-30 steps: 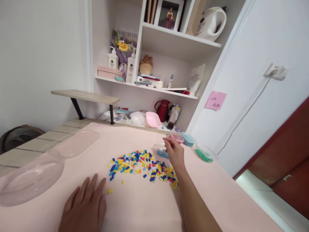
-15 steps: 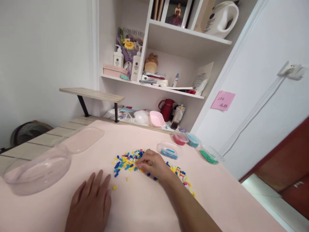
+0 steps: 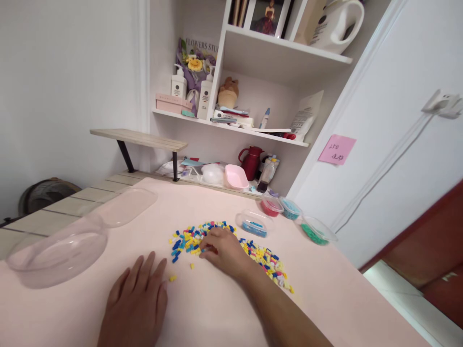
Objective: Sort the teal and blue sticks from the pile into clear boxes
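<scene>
Small coloured pieces [image 3: 190, 239], mostly yellow, blue and white, lie in a loose heap on the pink tabletop [image 3: 202, 308]. My right hand [image 3: 222, 250] reaches into the middle of this heap, fingers curled and thumb near the index finger. Whatever its fingertips hold is too small to make out. My left hand [image 3: 135, 299] rests flat on the tabletop, fingers stretched out and holding nothing. Just right of its fingertips lie a few stray yellow pieces [image 3: 172, 278]. Behind my right hand stands a clear tub [image 3: 255, 224] with blue pieces inside.
More tubs hold red pieces [image 3: 271, 206], light-blue pieces [image 3: 290, 208] and green pieces [image 3: 314, 234] at the back right. To the left stand a large clear container [image 3: 58, 253] and a flat clear lid [image 3: 126, 207]. A small raised shelf [image 3: 139, 139] overhangs the back left.
My right hand has shifted slightly toward me within the heap, and more pieces show to its right. My left hand stays in place. The view has shifted slightly.
</scene>
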Demonstrator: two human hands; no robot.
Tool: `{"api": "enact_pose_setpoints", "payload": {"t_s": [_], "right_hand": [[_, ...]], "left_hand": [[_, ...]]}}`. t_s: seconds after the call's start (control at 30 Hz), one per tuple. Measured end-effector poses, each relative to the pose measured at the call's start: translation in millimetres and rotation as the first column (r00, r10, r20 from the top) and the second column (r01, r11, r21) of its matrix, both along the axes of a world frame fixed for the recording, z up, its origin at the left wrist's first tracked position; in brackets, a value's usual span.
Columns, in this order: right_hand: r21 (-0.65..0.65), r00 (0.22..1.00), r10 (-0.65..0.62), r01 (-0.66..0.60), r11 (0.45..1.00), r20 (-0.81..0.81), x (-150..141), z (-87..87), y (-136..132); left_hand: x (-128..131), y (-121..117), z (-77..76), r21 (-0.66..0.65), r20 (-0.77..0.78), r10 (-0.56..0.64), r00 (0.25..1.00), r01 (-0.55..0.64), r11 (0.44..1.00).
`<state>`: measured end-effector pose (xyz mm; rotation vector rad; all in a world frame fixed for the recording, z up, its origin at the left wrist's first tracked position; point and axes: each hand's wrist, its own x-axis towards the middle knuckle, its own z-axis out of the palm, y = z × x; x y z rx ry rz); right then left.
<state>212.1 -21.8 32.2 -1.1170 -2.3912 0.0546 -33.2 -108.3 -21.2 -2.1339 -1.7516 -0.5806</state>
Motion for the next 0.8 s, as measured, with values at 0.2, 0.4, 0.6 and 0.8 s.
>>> {"api": "enact_pose_setpoints", "payload": {"t_s": [0.2, 0.4, 0.6, 0.8], "right_hand": [[-0.035, 0.995, 0.036, -0.040, 0.999, -0.090, 1.9, 3.8, -1.0], [-0.055, 0.949, -0.021, 0.004, 0.998, -0.313, 21.4, 16.7, 1.9], [0.037, 0.785, -0.229, 0.304, 0.952, -0.576, 60.4, 27.7, 6.4], [0.060, 0.579, -0.389, 0.607, 0.792, -0.717, 98.0, 27.2, 14.3]], "left_hand": [[-0.6, 0.3, -1.8, 0.011, -0.005, -0.002, 1.000, 0.002, 1.000], [0.1, 0.1, -1.0, 0.029, -0.011, -0.004, 1.000, 0.004, 1.000], [-0.2, -0.1, -1.7, 0.032, -0.015, 0.000, 1.000, 0.001, 0.999], [-0.3, 1.0, -4.3, 0.054, -0.041, -0.004, 0.999, 0.006, 0.999]]}}
